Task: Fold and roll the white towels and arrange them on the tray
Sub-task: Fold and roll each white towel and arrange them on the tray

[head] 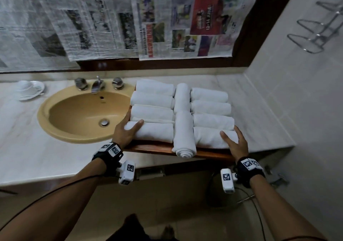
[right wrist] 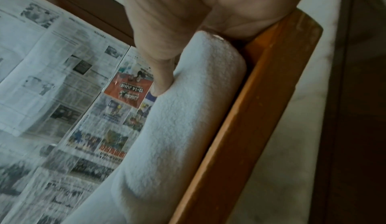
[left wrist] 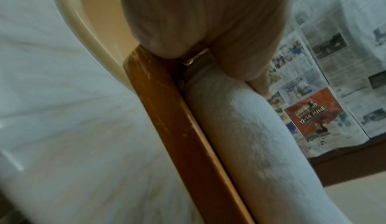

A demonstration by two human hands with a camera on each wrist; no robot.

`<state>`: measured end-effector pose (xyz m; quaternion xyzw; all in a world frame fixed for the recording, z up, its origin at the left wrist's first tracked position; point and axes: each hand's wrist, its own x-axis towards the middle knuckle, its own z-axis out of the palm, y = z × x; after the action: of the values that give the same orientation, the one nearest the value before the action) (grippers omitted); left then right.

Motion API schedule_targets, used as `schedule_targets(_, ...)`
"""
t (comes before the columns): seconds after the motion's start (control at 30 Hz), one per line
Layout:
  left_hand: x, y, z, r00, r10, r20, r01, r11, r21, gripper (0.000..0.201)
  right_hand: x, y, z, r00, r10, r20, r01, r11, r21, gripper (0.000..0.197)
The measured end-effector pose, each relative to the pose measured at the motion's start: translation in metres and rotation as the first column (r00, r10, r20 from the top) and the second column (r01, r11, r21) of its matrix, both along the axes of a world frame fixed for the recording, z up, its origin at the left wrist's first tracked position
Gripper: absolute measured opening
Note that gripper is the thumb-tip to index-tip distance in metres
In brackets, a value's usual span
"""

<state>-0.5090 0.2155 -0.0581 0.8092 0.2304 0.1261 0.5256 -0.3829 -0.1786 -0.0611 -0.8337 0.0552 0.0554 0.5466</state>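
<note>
A wooden tray (head: 154,149) sits at the counter's front edge, right of the sink, partly overhanging it. Several rolled white towels (head: 152,114) fill it in two side columns, with two more rolls end to end down the middle; the near middle roll (head: 183,135) sticks out over the front rim. My left hand (head: 130,128) grips the tray's left side, thumb lying on the nearest left towel (left wrist: 250,136) beside the rim (left wrist: 183,128). My right hand (head: 234,140) grips the right side, thumb (right wrist: 158,65) pressing into the nearest right towel (right wrist: 177,120) by the rim (right wrist: 250,112).
A tan sink (head: 83,114) with a chrome faucet (head: 97,85) lies left of the tray. A white cup and saucer (head: 27,89) stand at the far left of the marble counter (head: 259,107). Newspaper (head: 111,27) covers the mirror. A metal rack (head: 319,29) hangs on the right wall.
</note>
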Motion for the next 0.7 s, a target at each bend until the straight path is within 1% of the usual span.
schedule_targets(0.13, 0.038, -0.042, -0.001, 1.0, -0.021, 0.006, 0.021, 0.998, -0.052, 0.068, 0.02, -0.046, -0.003, 0.998, -0.054, -0.015, 0.054, 0.998, -0.016, 0.07)
schedule_targets(0.23, 0.07, -0.067, -0.002, 0.997, -0.074, 0.01, 0.074, 0.996, -0.05, 0.067, 0.034, -0.073, -0.008, 0.994, -0.102, -0.034, 0.102, 0.995, -0.017, 0.07)
schedule_targets(0.37, 0.119, -0.089, -0.015, 0.99, -0.143, 0.008, 0.143, 0.988, -0.062, 0.066, 0.065, -0.101, -0.014, 0.986, -0.151, -0.063, 0.15, 0.988, -0.033, 0.072)
schedule_targets(0.47, 0.157, -0.102, -0.025, 0.988, -0.153, -0.011, 0.152, 0.987, -0.05, 0.066, 0.093, -0.119, -0.019, 0.984, -0.162, -0.073, 0.157, 0.986, -0.063, 0.075)
schedule_targets(0.6, 0.207, -0.12, -0.029, 0.987, -0.16, -0.01, 0.159, 0.985, -0.066, 0.067, 0.142, -0.135, -0.023, 0.984, -0.16, -0.076, 0.153, 0.984, -0.095, 0.076)
schedule_targets(0.7, 0.235, -0.127, -0.031, 0.986, -0.164, -0.029, 0.162, 0.984, -0.069, 0.067, 0.172, -0.144, -0.025, 0.983, -0.162, -0.089, 0.154, 0.984, -0.094, 0.075)
